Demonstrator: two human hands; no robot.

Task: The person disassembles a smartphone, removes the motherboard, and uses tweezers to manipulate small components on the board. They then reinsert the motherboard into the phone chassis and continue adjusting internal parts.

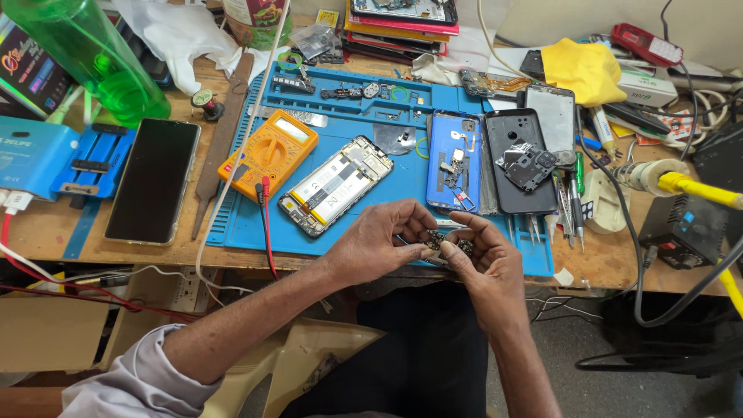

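Observation:
My left hand [383,240] and my right hand [484,259] meet at the near edge of a blue work mat [364,166]. Between their fingertips they pinch a small dark circuit board [445,244]. Just beyond my left hand lies an opened phone [335,184] with its battery showing. A blue phone back cover [454,159] with loose parts on it and a black back cover [518,159] lie beyond my right hand.
An orange multimeter [267,153] with red and black leads sits on the mat's left. A black phone [153,179] lies face up left of it. A green bottle [85,54] stands far left. Tweezers [569,205], a yellow cloth [584,70] and a yellow-handled tool [681,184] crowd the right.

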